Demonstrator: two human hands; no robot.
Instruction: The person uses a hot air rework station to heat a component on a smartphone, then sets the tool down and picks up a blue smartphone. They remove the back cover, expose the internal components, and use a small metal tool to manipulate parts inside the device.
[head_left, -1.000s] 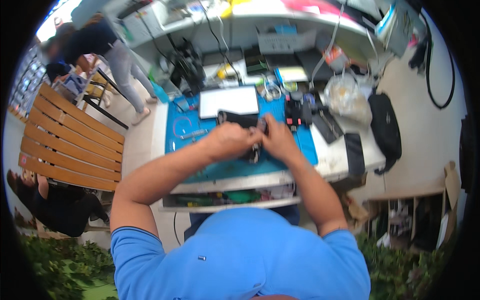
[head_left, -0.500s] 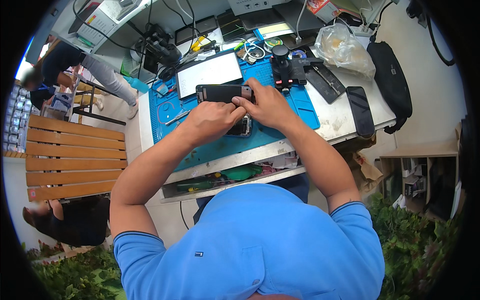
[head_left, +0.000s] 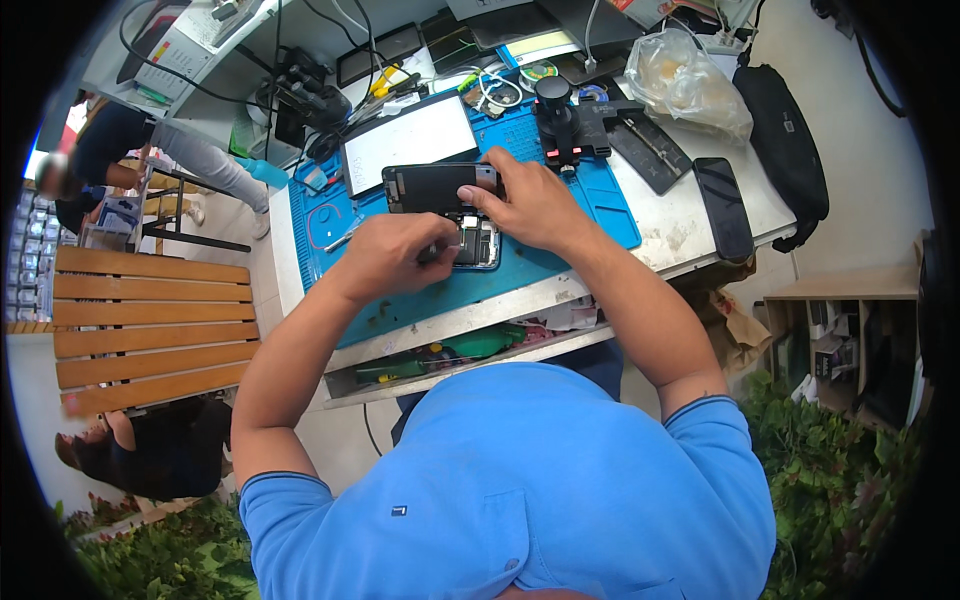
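Observation:
On the blue work mat lies an opened phone body, its battery and inner parts bare. A dark phone screen panel is raised at the body's far edge. My right hand grips the panel's right end, thumb on its face and fingers behind. Beside the phone body's left edge, my left hand is curled, fingertips pressed together; whatever it may pinch is hidden. Tweezers lie left of that hand. Whether cables still join panel and body cannot be seen.
Behind the panel rests a white-faced tablet-like board. A black clamp stand stands at the back right, near a clear plastic bag. Farther right are a black phone and a black pouch. An open drawer sits below the tabletop.
My left hand has moved left and down, off the screen panel, uncovering more of the phone body's inside. My right hand still grips the panel.

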